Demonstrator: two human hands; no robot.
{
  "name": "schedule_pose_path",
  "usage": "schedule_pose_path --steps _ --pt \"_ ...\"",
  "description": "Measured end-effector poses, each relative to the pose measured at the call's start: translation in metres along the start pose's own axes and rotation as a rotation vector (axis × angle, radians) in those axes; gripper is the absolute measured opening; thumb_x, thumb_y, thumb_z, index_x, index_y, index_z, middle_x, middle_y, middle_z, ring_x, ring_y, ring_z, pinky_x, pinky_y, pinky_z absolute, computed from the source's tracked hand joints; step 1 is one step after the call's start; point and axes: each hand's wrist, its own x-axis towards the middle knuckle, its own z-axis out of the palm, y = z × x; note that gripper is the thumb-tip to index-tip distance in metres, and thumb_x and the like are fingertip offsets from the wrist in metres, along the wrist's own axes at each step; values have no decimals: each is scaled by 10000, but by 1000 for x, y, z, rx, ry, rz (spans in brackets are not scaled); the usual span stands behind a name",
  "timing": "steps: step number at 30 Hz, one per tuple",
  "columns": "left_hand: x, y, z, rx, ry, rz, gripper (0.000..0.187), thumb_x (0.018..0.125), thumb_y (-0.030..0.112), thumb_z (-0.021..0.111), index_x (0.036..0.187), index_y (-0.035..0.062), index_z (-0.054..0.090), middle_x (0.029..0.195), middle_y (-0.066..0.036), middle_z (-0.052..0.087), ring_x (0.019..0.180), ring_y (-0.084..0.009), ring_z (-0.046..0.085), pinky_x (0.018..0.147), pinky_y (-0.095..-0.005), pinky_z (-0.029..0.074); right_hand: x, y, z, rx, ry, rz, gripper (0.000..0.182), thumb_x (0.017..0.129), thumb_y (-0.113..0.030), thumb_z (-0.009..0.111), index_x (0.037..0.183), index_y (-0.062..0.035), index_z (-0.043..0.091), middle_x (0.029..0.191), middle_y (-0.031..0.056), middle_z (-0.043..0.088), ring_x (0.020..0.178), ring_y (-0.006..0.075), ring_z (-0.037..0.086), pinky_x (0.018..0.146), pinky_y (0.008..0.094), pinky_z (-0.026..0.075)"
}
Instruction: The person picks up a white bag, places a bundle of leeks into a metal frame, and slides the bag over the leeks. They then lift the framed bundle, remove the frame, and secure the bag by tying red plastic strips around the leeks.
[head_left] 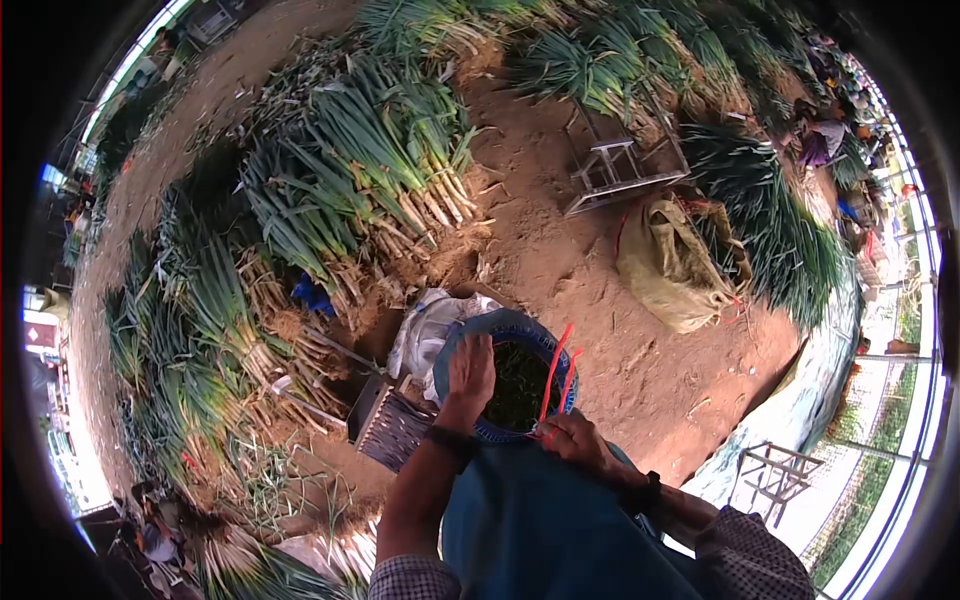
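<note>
A round blue-rimmed container stands in front of the body, with dark green leafy bits inside. My left hand lies flat on its left rim, fingers extended and together, holding nothing. On the near right side of the rim, my right hand is closed on red string, whose loose ends stick up over the opening. White sacking bunches against the container's left side. A dark blue apron covers the lap below the hands.
Bundled leeks lie in large piles at the left and along the back. A ribbed crate is left of the container. At the right are a yellowish sack, a metal stool frame and another frame. People sit at the far edges.
</note>
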Motion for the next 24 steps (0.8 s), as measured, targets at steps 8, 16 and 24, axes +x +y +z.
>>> schedule_pose_path --steps 8,16,24 --pt "1 -9 5 276 -130 157 264 782 93 591 1037 47 542 906 -122 558 843 -245 609 653 -327 525 1 -10 2 -52 -10 9 288 931 -244 497 905 12 626 724 80 589 706 146 554 672 295 447" --pt "-5 -1 39 -491 192 -309 135 781 84 619 877 56 528 790 -153 577 738 -375 597 644 -470 475 22 -16 23 12 67 106 263 912 -207 489 889 15 628 755 65 604 702 117 554 653 287 460" --pt "-17 -52 27 -493 -176 -142 138 779 108 605 890 62 538 794 -195 632 783 -409 628 648 -493 496 -31 -50 24 -310 -6 -3 242 911 -165 518 972 34 643 894 116 672 811 181 640 747 307 507"
